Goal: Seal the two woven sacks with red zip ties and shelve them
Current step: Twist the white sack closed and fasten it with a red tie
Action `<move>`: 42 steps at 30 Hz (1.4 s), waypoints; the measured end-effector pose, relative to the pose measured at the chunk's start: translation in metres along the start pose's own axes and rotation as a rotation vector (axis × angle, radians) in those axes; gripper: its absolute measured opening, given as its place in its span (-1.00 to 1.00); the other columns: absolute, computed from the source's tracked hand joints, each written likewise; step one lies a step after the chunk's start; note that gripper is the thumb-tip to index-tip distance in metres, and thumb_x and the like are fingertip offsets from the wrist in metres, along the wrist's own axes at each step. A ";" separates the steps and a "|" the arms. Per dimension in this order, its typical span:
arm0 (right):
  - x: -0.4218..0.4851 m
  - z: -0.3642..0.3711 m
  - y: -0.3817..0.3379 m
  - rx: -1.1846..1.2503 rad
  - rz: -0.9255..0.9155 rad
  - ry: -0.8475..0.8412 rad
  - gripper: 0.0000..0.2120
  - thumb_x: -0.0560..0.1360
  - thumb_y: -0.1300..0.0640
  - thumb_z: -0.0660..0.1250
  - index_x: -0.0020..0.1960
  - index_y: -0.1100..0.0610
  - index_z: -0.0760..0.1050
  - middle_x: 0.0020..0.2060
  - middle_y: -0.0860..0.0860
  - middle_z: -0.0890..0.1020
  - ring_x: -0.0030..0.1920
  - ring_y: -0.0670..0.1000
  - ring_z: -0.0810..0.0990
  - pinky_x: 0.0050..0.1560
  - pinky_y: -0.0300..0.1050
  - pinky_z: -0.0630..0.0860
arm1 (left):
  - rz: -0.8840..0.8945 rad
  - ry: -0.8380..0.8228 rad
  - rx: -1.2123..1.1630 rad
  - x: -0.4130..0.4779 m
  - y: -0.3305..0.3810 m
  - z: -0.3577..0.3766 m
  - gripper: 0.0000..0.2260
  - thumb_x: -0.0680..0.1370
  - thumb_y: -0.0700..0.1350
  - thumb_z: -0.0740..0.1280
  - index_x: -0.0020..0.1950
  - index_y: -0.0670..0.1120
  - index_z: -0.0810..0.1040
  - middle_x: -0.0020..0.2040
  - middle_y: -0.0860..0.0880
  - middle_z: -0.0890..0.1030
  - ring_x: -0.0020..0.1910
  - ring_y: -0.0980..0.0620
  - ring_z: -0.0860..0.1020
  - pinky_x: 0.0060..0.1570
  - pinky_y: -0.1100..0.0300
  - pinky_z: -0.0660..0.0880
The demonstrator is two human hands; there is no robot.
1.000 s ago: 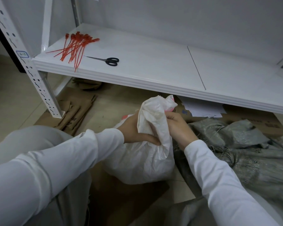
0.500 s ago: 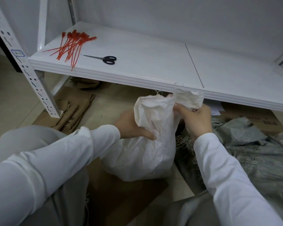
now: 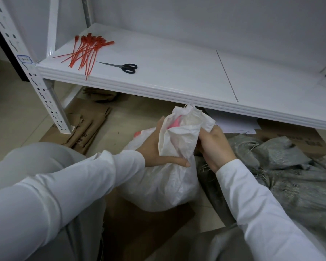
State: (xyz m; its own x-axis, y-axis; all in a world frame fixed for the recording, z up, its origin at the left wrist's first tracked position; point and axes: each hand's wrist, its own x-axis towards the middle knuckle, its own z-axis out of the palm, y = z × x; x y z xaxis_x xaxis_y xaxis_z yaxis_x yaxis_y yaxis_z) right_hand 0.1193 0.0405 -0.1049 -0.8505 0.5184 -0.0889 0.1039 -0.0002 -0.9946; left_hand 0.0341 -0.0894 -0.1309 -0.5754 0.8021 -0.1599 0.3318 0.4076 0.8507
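Observation:
A white woven sack (image 3: 166,183) stands on the floor in front of me, its mouth bunched upward with something pink showing inside. My left hand (image 3: 158,151) grips the gathered neck from the left, thumb across the front. My right hand (image 3: 214,146) clutches the neck from the right. A grey woven sack (image 3: 290,178) lies slumped on the floor to the right. A bundle of red zip ties (image 3: 85,50) rests at the left end of the white shelf (image 3: 177,72).
Black-handled scissors (image 3: 123,67) lie on the shelf beside the zip ties. The shelf's perforated white upright (image 3: 45,98) stands at left. Flattened cardboard (image 3: 85,129) covers the floor under the shelf and beneath the sacks. My knee (image 3: 32,161) is at lower left.
My right hand has come back down from the stretched-out top flap to the sack's neck, gathering the mouth tighter. The left hand has kept its hold.

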 end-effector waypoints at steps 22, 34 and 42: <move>-0.001 0.006 0.039 -0.414 0.137 -0.138 -0.03 0.07 0.09 0.68 0.36 -0.02 0.26 0.18 -0.15 0.51 0.21 -0.14 0.47 0.17 -0.18 0.46 | -0.069 0.308 -0.100 0.022 -0.004 0.014 -0.72 0.43 -0.09 0.47 0.08 -0.12 0.54 0.02 -0.18 0.62 0.06 -0.17 0.57 0.11 -0.12 0.52; 0.009 0.028 0.042 -0.339 -0.006 0.027 -0.38 0.18 0.23 0.61 0.18 0.07 0.48 -0.04 -0.13 0.62 -0.03 -0.19 0.59 -0.04 -0.33 0.54 | 0.181 0.357 -0.278 0.022 0.006 0.007 -0.52 0.37 -0.09 0.52 0.13 0.06 0.31 -0.11 0.15 0.48 -0.02 0.13 0.55 0.04 0.28 0.50; 0.025 0.011 0.042 -0.214 0.045 0.247 -0.74 0.17 0.41 0.43 -0.15 0.26 0.61 -0.20 0.11 0.69 -0.19 0.08 0.64 -0.18 0.00 0.58 | 0.192 0.210 -0.063 0.029 0.016 -0.021 -0.59 0.22 0.09 0.52 -0.05 0.01 0.48 -0.14 0.08 0.59 -0.11 0.11 0.57 -0.15 0.24 0.51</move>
State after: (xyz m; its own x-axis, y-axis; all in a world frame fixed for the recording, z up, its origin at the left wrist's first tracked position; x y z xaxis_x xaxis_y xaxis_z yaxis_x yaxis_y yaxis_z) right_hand 0.0964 0.0440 -0.1498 -0.6945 0.7138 -0.0904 0.2664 0.1383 -0.9539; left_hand 0.0069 -0.0693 -0.1116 -0.6513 0.7510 0.1087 0.4061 0.2240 0.8860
